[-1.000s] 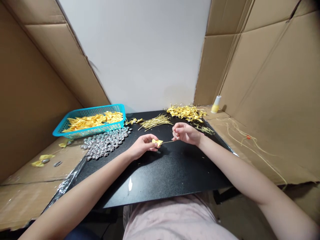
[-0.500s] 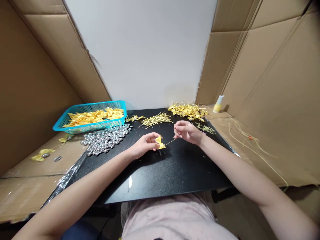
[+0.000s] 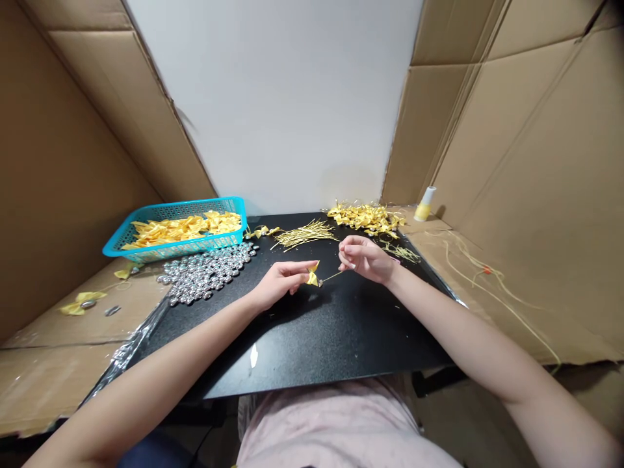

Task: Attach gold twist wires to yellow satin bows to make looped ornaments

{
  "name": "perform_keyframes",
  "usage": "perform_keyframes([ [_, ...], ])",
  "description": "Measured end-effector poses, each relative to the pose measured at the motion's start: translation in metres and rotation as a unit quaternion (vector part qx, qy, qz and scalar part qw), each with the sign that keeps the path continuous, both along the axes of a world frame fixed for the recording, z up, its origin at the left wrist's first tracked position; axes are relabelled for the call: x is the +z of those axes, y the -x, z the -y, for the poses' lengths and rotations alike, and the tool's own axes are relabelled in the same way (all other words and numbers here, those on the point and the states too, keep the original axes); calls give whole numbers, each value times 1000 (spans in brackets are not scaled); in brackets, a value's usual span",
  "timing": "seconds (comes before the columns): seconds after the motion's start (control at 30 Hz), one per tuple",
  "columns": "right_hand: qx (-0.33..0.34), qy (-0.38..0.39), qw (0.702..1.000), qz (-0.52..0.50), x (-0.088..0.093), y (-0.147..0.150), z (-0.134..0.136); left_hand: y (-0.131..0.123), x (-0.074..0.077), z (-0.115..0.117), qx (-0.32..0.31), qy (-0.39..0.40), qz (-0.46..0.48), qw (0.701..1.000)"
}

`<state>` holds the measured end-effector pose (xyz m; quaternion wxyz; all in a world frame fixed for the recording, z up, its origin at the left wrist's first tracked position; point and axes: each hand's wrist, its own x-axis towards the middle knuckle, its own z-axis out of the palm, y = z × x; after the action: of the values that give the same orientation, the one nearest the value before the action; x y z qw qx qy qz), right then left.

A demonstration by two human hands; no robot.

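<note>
My left hand (image 3: 281,281) sits low over the black tabletop (image 3: 316,338), forearm angled in from lower left, thumb & forefinger pinched on a small yellow bow (image 3: 312,273), other fingers loosely curled. Right hand (image 3: 363,257) is just beside it, wrist raised a bit, fingertips nipping the end of a thin gold wire (image 3: 332,276) that runs to the bow. Bow hangs between both hands, just above the tabletop. Silver beads (image 3: 205,272) lie near my left, in front of the blue basket (image 3: 146,250); gold wire bundle (image 3: 305,234) further back.
</note>
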<state>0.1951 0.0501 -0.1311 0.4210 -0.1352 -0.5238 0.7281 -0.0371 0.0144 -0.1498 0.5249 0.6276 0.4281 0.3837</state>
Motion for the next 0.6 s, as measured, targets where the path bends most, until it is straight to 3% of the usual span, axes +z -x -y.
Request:
perform_keyframes([
  [0.33, 11, 2, 1000, 0, 1, 3, 5, -3, 0, 0, 5, -18, -35, 999],
  [0.6, 46, -20, 999, -17, 4, 8, 16, -3, -4, -5, 47, -110, -83, 989],
])
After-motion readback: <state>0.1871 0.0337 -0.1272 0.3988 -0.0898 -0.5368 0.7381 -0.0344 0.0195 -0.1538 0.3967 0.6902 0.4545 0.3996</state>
